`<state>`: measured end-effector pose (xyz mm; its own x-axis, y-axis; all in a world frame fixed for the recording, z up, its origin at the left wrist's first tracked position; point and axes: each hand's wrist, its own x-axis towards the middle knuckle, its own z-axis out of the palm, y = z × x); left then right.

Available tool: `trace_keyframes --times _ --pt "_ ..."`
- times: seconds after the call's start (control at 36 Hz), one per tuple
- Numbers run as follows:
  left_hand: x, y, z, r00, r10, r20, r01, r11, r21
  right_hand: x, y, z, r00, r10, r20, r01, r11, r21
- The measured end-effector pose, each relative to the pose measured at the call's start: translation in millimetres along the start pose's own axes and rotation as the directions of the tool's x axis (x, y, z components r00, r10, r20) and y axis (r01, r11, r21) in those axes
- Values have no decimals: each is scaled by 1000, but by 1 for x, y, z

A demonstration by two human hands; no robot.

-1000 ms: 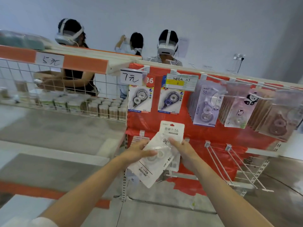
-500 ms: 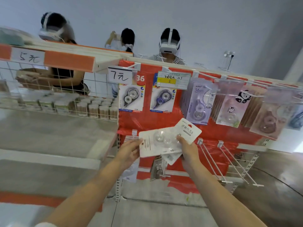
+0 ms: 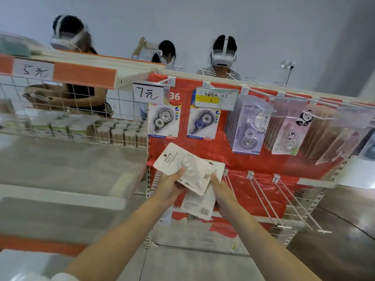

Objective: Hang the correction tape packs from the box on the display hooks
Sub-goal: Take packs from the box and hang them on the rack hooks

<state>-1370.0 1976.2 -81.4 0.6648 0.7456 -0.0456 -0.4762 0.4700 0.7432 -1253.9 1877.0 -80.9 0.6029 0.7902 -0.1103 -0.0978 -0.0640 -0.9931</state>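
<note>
Both hands hold a small stack of white correction tape packs point(image 3: 182, 165) in front of the red display panel point(image 3: 263, 159). My left hand point(image 3: 170, 187) grips the top pack, thumb on its face, and that pack lies tilted with its "36" end toward the right. My right hand point(image 3: 220, 189) holds the packs underneath point(image 3: 199, 203), which hang down below the top one. Bare white display hooks point(image 3: 261, 197) jut out just right of my right hand. The box is not in view.
Other tape packs point(image 3: 163, 120) hang on the upper row of hooks, under a "7元" tag point(image 3: 148, 93). A wire basket shelf point(image 3: 81, 126) with small jars stands to the left. Three people in headsets stand behind the rack.
The top pack has been turned further, its printed end swinging from right to upper left. Both hands stayed close together at about the same height before the panel.
</note>
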Motion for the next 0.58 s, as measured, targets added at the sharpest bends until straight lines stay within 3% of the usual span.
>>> trace_keyframes --times 0.14,0.22,0.36,0.47,0.58 --pt "1 23 -17 997 -38 63 21 970 241 2 -2 -13 995 49 -88 -48 999 13" --pt "4 27 -26 986 -101 129 52 938 342 2 -4 -17 997 53 -62 -53 999 -6" --pt "2 13 -32 996 -88 11 66 828 557 1 -2 -8 1000 10 28 -14 988 152" --pt "0 -2 -28 998 -27 -48 51 797 602 2 2 5 988 79 134 -121 929 350" --pt "0 -4 -27 993 3 -118 61 840 539 5 0 10 973 120 197 -199 868 455"
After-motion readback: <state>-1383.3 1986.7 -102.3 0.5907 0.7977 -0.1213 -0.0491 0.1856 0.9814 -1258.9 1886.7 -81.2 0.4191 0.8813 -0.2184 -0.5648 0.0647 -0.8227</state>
